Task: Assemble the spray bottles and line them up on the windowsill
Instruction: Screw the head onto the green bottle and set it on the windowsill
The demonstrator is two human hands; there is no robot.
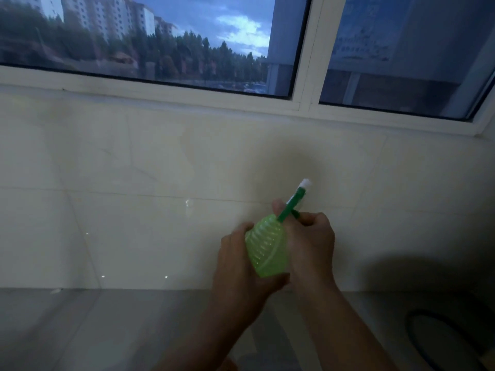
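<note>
A small translucent green ribbed spray bottle (pixel 266 245) is held tilted in front of the tiled wall, its base toward me. My left hand (pixel 235 266) wraps around the bottle body from the left and below. My right hand (pixel 310 242) grips the dark green spray head (pixel 290 206) at the bottle's neck; its white nozzle tip points up and to the right. The windowsill (pixel 160 89) runs along the bottom of the window above and bears no bottles in view.
A cream tiled wall (pixel 120 183) fills the middle. Below it lies a grey counter (pixel 93 330). A dark round rim (pixel 439 341) shows at the lower right. The white window frame (pixel 308 62) divides two panes.
</note>
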